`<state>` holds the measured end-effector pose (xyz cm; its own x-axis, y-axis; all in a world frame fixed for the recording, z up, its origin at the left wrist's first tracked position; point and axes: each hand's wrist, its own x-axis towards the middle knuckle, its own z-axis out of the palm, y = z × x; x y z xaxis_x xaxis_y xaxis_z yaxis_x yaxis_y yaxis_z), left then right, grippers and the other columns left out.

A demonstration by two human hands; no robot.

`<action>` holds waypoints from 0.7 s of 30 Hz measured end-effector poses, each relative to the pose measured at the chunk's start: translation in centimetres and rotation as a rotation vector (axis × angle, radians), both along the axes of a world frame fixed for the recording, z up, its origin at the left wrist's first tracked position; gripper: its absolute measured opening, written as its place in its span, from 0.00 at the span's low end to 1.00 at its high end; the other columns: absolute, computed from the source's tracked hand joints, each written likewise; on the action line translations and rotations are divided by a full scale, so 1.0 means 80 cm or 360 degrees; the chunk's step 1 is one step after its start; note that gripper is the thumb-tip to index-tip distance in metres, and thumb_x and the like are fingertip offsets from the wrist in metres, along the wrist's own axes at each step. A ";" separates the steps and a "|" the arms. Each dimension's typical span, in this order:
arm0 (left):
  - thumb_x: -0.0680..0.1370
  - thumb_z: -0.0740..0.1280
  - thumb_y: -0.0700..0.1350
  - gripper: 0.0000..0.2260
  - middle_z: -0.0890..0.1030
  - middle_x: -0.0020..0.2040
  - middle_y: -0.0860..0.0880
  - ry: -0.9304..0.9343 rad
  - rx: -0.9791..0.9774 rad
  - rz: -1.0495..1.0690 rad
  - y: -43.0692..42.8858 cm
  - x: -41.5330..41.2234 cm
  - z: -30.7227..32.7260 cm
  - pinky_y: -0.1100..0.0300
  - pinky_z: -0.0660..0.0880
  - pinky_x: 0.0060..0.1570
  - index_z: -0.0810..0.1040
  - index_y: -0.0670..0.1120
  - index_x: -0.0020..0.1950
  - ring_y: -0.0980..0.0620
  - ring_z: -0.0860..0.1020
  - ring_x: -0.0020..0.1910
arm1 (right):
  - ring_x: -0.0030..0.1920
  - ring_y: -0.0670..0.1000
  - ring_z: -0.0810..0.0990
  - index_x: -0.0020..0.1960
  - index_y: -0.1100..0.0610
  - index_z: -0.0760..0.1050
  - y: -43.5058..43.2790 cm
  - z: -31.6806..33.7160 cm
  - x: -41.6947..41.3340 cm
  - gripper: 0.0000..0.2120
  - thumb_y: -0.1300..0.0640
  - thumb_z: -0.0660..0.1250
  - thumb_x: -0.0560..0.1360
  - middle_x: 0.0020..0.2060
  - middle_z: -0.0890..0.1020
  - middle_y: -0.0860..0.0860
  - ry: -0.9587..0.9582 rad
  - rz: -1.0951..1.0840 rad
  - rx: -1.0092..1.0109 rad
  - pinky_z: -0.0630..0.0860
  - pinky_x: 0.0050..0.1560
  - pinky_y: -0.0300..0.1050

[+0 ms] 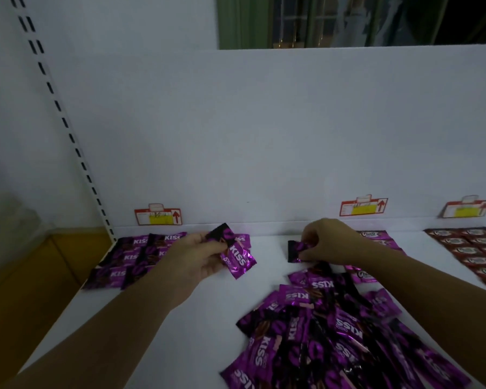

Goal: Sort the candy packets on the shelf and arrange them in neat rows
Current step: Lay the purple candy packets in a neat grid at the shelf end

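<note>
My left hand (197, 259) holds a purple KISS candy packet (237, 256), with a darker packet (222, 234) behind it, above the white shelf (180, 318). My right hand (328, 242) pinches another purple and black packet (296, 250) just above the shelf. A loose heap of KISS packets (334, 332) lies at the front right. At the back left, purple KISS packets (132, 259) lie flat in rows.
Pink Choco packets (382, 242) lie behind my right wrist. Red-brown packets (474, 251) sit in rows at the far right. Three price tags, one of them (157, 216), hang on the white back panel. A slotted upright (68, 130) bounds the left side.
</note>
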<state>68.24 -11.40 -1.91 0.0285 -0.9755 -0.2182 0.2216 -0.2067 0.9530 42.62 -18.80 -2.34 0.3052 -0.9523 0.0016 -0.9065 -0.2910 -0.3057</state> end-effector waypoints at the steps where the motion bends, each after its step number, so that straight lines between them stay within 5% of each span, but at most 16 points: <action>1: 0.74 0.65 0.31 0.08 0.82 0.46 0.39 -0.0041 -0.0070 0.0114 0.003 0.009 0.000 0.55 0.79 0.45 0.76 0.38 0.52 0.45 0.80 0.43 | 0.38 0.45 0.74 0.41 0.51 0.76 0.000 0.002 0.002 0.09 0.50 0.74 0.67 0.35 0.75 0.42 -0.0064 0.0022 -0.0038 0.66 0.35 0.37; 7: 0.72 0.67 0.30 0.13 0.81 0.48 0.44 -0.0475 -0.0292 0.0428 0.027 0.073 -0.011 0.61 0.80 0.37 0.77 0.46 0.49 0.47 0.81 0.45 | 0.28 0.41 0.73 0.36 0.53 0.76 0.016 0.013 0.036 0.11 0.56 0.78 0.64 0.27 0.77 0.43 -0.0801 0.0302 0.0285 0.70 0.32 0.33; 14: 0.70 0.73 0.40 0.12 0.81 0.32 0.58 -0.1361 -0.0468 0.0149 0.048 0.071 -0.036 0.73 0.73 0.31 0.77 0.58 0.38 0.62 0.79 0.34 | 0.27 0.40 0.72 0.34 0.51 0.69 0.029 0.003 0.086 0.16 0.50 0.77 0.65 0.28 0.75 0.41 -0.0609 0.0580 0.0262 0.69 0.31 0.33; 17: 0.73 0.71 0.44 0.10 0.78 0.43 0.63 -0.1613 -0.0517 0.0160 0.047 0.062 -0.038 0.71 0.73 0.47 0.77 0.59 0.47 0.66 0.76 0.41 | 0.28 0.39 0.72 0.35 0.50 0.71 0.030 -0.002 0.090 0.14 0.49 0.77 0.65 0.28 0.76 0.39 -0.0444 0.0601 0.0214 0.68 0.31 0.31; 21: 0.75 0.67 0.50 0.15 0.73 0.58 0.58 -0.1976 -0.0768 0.0219 0.060 0.052 -0.045 0.59 0.64 0.64 0.75 0.53 0.62 0.61 0.67 0.57 | 0.31 0.37 0.73 0.37 0.47 0.72 0.036 -0.006 0.096 0.13 0.45 0.74 0.65 0.30 0.76 0.41 -0.0200 0.0582 0.0059 0.68 0.32 0.33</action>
<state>72.40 -6.60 -5.50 0.0590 -0.9202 0.3870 -0.8467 0.1592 0.5077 50.29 -15.96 -2.78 0.6241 -0.7808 0.0286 -0.6998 -0.5748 -0.4241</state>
